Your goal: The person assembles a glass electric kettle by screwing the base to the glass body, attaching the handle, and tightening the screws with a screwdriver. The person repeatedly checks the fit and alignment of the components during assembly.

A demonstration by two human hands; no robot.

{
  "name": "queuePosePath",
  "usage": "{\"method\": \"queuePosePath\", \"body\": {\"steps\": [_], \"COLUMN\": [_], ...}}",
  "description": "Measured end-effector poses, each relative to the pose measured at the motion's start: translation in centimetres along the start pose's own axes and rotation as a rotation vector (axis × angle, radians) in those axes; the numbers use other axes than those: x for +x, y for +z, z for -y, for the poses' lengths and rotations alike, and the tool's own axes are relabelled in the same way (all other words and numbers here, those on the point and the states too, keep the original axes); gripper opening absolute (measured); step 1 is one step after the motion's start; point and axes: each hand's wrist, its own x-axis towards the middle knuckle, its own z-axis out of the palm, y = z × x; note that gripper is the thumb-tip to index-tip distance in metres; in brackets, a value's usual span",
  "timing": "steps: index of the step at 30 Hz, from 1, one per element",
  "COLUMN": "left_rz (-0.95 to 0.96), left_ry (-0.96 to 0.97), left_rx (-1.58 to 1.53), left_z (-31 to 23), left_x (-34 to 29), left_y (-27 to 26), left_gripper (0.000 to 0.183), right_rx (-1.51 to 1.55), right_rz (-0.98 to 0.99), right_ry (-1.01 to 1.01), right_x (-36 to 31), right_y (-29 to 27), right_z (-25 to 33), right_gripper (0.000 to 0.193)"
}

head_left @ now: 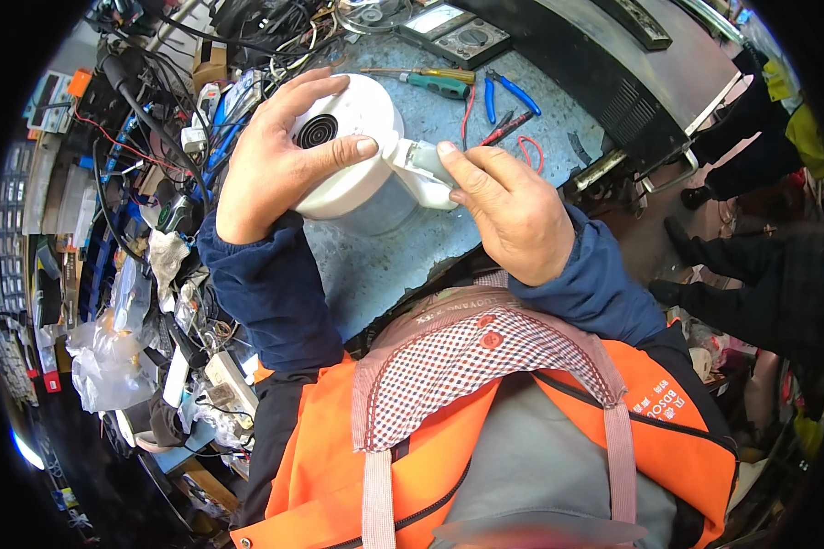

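In the head view, a white round appliance (380, 101) is held over the blue tabletop (362, 288), basically sandwiched between both hands. Its rim is gripped by the left hand (279, 151), thumb laid near the black rings (317, 131); its handle (423, 163) is grasped by the right hand (513, 210). Beyond the appliance, a green screwdriver (438, 85), blue pliers (513, 91) and a meter (458, 38) are parked. On the wearer's side of it, pale lettering is printed on an orange jacket (664, 389).

Navy sleeves (276, 285), an orange jacket (325, 462) and a checked, red-buttoned apron (439, 371) are worn.
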Motion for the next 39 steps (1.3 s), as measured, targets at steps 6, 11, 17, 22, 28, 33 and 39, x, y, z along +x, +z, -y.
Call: {"method": "queuePosePath", "body": {"steps": [6,11,17,22,28,33,39], "left_rz": [0.006,0.006,0.025,0.006,0.022,0.019,0.015], "left_ry": [0.012,0.037,0.018,-0.034,-0.018,-0.032,-0.013], "left_rx": [0.015,0.029,-0.008,-0.056,-0.036,-0.068,-0.061], "left_z": [-0.1,0.0,-0.3,0.1,0.0,-0.1,0.2], "left_x": [0.0,0.3,-0.1,-0.2,0.3,-0.2,-0.1], "left_y": [0.0,-0.1,-0.1,0.1,0.1,0.0,0.1], "left_gripper": [0.084,0.084,0.083,0.082,0.083,0.084,0.084], "right_rx": [-0.047,-0.093,0.022,0.169,0.578,0.217,0.14], "right_rz": [0.027,0.003,-0.073,-0.106,-0.427,-0.294,-0.042], "right_ry": [-0.076,-0.054,-0.016,0.046,0.393,0.048,-0.05], "right_x": [0.0,-0.2,-2.7,-3.6,-10.2,-5.3,0.7], "right_y": [-0.3,0.2,0.4,1.6,4.7,-0.1,-1.2], "right_z": [-0.6,-0.1,-1.0,-2.3,-5.4,-2.7,-1.2], "right_gripper": [0.059,0.06,0.06,0.067,0.063,0.048,0.046]}}
